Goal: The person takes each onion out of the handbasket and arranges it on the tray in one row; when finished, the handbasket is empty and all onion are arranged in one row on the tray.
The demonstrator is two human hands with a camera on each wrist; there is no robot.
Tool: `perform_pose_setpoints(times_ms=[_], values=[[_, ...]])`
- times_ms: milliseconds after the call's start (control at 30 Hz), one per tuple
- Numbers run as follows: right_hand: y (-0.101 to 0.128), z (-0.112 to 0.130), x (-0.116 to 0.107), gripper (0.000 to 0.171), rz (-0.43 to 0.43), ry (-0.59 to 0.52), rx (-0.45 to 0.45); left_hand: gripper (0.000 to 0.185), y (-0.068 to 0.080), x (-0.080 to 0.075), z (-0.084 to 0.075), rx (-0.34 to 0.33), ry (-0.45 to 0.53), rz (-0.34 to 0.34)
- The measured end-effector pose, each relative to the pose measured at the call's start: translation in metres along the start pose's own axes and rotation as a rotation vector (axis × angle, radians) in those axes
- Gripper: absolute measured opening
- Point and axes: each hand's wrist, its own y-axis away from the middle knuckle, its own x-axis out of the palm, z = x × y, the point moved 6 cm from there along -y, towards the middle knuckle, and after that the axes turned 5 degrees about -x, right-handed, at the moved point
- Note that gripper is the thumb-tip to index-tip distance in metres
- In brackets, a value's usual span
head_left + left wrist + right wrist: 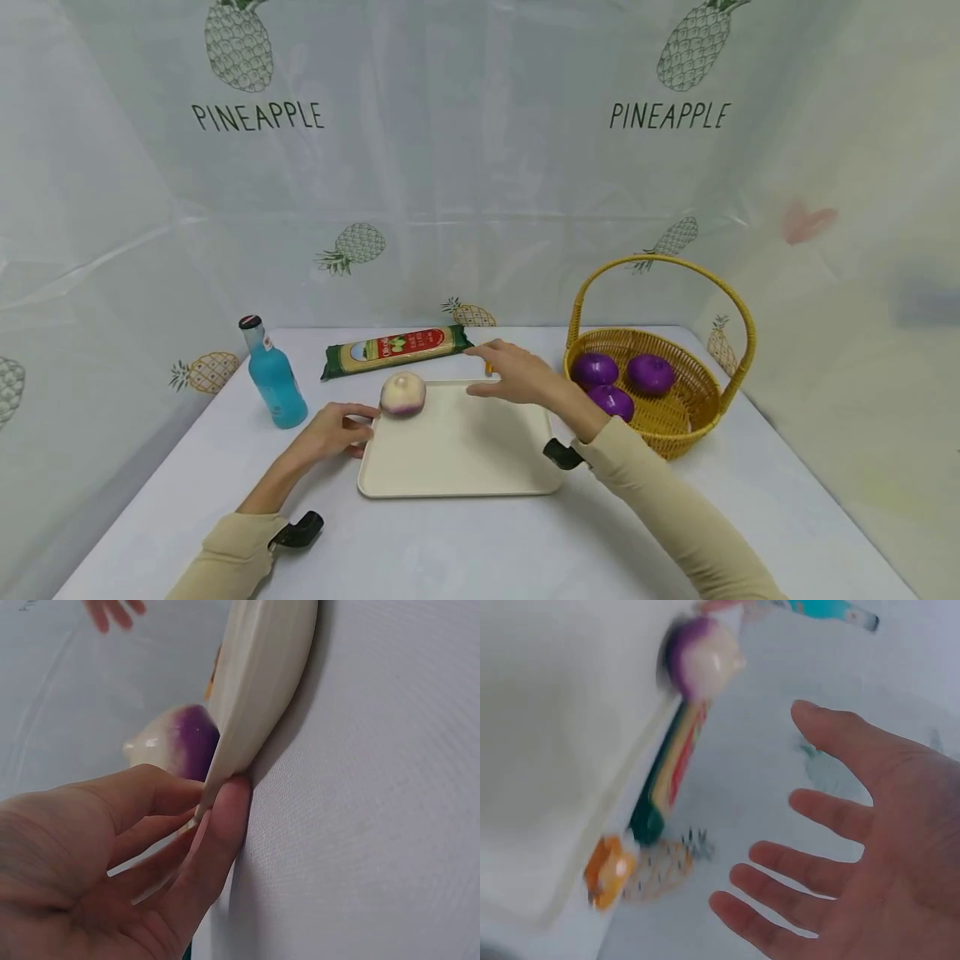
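Note:
My left hand (335, 432) pinches the left rim of a cream tray (465, 479); in the left wrist view, the rim (217, 769) lies between thumb and fingers. On the tray's far left corner sits a white and purple turnip (403, 394), close to the left fingertips. Above the tray's far right part, my right hand (521, 373) hovers with its fingers spread and holds nothing. The right wrist view shows that hand (900, 847) apart from the turnip (705, 660) and tray.
Behind the tray lies a long green and gold packet (397, 348). A small orange item (488, 367), partly hidden, is near the right hand. A blue bottle (276, 379) stands at left. At right, a yellow wicker basket (693, 433) holds 3 shiny purple onions (651, 375).

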Motion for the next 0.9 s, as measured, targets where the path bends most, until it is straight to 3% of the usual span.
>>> perform_pose_setpoints(times_ms=[233,433,633,900], values=[[0.063,-0.063,-0.039,0.058,-0.095,0.024,0.051,0.039,0.0,0.0,0.0,0.013,0.006,0.008],[0.106,-0.114,-0.046,0.054,-0.143,-0.012,0.084,0.039,0.0,0.0,0.001,-0.003,-0.003,-0.001],[0.13,-0.133,-0.036,0.059,-0.096,-0.027,0.058,0.038,0.001,0.0,0.001,0.002,-0.016,-0.002],[0.138,-0.146,-0.025,0.061,-0.057,-0.058,0.019,0.038,-0.001,-0.001,0.0,-0.009,-0.02,-0.022]])
